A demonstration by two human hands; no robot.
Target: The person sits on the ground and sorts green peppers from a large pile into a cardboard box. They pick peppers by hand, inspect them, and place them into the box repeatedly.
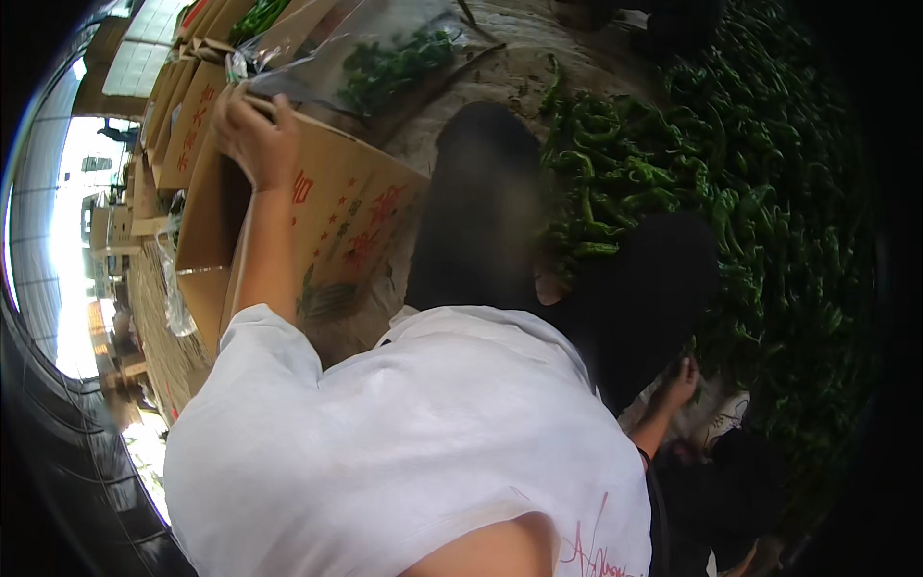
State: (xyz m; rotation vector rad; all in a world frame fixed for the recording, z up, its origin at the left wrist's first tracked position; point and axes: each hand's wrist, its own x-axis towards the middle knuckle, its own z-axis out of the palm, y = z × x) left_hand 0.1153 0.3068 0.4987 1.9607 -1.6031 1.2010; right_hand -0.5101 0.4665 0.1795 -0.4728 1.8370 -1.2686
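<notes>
My left hand (259, 137) grips the top edge of an open cardboard box (346, 187), with a clear plastic bag (310, 54) bunched beside its fingers. Red writing and a printed picture of green vegetables mark the box's side. Low on the right, my right hand (681, 382) is beside my dark trouser leg, at the edge of a large heap of green peppers (642, 169). Its fingers are small and partly shaded, with something green near their tips; whether they hold it cannot be told.
More cardboard boxes (191, 122) stand in a row at the upper left. Green peppers lie under clear plastic (393, 68) beyond the box. A pale sheet (577, 61) covers the ground ahead of my knees. Another person's dark clothing (743, 483) shows close at the lower right.
</notes>
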